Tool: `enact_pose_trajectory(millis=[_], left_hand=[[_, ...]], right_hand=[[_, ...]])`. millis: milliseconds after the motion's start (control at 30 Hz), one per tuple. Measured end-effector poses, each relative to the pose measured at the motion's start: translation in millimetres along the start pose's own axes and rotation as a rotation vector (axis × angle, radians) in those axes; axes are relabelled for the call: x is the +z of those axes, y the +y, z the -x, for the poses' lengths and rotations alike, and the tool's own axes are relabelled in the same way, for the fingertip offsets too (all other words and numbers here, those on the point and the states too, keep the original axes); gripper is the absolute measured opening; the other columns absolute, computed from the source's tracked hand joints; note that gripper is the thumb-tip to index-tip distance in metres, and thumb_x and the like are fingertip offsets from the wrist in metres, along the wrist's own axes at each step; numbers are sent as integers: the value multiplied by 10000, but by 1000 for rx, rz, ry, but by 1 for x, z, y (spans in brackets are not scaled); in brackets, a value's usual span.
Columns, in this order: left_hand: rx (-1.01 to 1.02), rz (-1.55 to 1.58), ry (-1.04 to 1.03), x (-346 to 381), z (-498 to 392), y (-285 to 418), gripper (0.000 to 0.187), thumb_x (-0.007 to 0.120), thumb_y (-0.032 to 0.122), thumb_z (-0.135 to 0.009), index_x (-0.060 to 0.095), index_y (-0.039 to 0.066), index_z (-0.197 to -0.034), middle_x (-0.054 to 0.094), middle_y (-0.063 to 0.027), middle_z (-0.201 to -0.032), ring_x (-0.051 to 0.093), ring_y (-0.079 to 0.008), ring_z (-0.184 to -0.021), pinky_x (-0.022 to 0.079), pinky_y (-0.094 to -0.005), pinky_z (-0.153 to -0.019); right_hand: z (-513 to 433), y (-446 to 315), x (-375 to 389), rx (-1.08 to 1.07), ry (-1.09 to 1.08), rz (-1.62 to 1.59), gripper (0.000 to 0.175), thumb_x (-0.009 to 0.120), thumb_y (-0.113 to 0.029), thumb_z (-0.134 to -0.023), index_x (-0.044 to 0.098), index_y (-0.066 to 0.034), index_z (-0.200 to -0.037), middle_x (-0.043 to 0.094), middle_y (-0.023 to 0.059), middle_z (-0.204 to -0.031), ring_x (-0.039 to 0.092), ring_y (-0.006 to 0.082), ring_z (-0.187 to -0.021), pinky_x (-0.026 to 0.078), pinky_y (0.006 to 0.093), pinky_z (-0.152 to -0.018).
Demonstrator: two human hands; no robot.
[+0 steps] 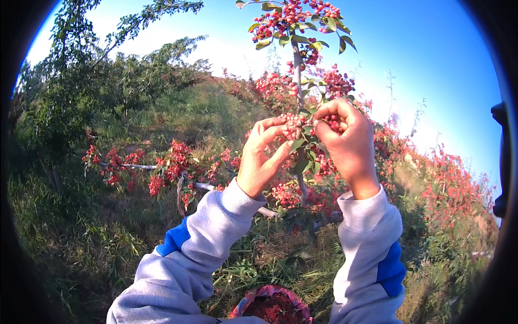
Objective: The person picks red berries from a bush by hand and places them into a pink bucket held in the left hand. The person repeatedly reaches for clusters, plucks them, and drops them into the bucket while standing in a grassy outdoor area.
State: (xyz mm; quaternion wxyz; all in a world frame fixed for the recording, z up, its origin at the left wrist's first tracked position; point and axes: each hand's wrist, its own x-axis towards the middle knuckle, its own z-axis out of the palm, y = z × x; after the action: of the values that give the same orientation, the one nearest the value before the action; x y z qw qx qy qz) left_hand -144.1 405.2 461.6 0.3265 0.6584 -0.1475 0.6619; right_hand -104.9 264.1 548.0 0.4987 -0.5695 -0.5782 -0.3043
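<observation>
My left hand point(265, 156) has its fingers closed around a cluster of small pinkish-red berries point(292, 125) on an upright branch point(298, 77). To the right of the stem, my right hand point(346, 137) is curled, thumb and forefinger pinched at the stalks beside that cluster. More red berries point(334, 122) show inside its curled fingers; whether they are loose or still on the branch, I cannot tell. Green leaves hang between the hands. Low in front of me, a container with a colourful pink rim point(305, 310) holds a heap of picked red berries point(279, 308).
Overhead, the branch carries further berry clusters point(291, 16). A side branch point(141, 166) with red clusters point(178, 160) reaches left at knee-to-waist level. Berry shrubs point(449, 182) stand on the right, leafy trees point(60, 89) on the left, with grass and weeds below.
</observation>
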Motion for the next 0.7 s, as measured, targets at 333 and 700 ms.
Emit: enact_pose_trajectory(millis=[333,700], left_hand=[[-4,172,45,14,-10,0,218,601,1,-692,587,27,-908,512,-116,-1028,512,-209,-964,407,-313,-839],[125,68,126,-14,1,40,346,584,76,-685,546,32,-1026,496,-118,-1063,496,-228,-966,378,-325,-861]], right_hand=[[-3,14,0,-535,214,731,262,615,-32,-607,485,-109,-821,525,43,-730,565,232,-683,440,331,-541],[89,5,-36,293,34,-399,192,566,4,-779,525,24,-966,549,48,-877,518,70,-712,420,185,-605]])
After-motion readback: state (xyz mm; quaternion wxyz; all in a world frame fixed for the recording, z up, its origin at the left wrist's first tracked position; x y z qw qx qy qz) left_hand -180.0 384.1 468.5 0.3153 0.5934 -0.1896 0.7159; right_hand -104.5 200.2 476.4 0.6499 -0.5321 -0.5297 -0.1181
